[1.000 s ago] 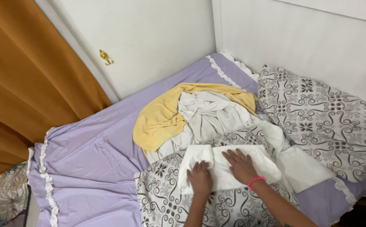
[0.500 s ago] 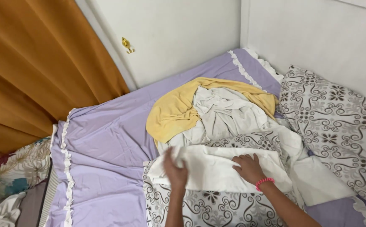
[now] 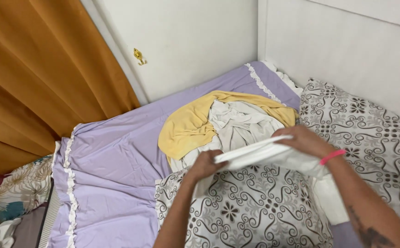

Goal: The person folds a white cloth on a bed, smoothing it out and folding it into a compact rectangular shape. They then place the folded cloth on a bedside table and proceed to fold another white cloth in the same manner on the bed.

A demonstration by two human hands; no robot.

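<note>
My left hand (image 3: pixel 204 165) and my right hand (image 3: pixel 306 141) both grip a folded white cloth (image 3: pixel 259 154), held flat and lifted just above a grey-and-white patterned pillow (image 3: pixel 246 206). The left hand pinches its near left corner, the right hand holds its far right edge. A pink band circles my right wrist. Behind the cloth lies a heap of laundry: a yellow garment (image 3: pixel 186 128) wrapped around crumpled white fabric (image 3: pixel 239 121).
The bed has a lilac sheet (image 3: pixel 112 160) with a white frilled edge. A second patterned pillow (image 3: pixel 370 133) lies at the right against the white wall. An orange curtain (image 3: pixel 39 78) hangs at the left. A floral cushion (image 3: pixel 7 197) sits at the lower left.
Both hands pressed the white cloth flat on the pillow before; now they have gripped its ends and raised it off the pillow. The view has shifted closer.
</note>
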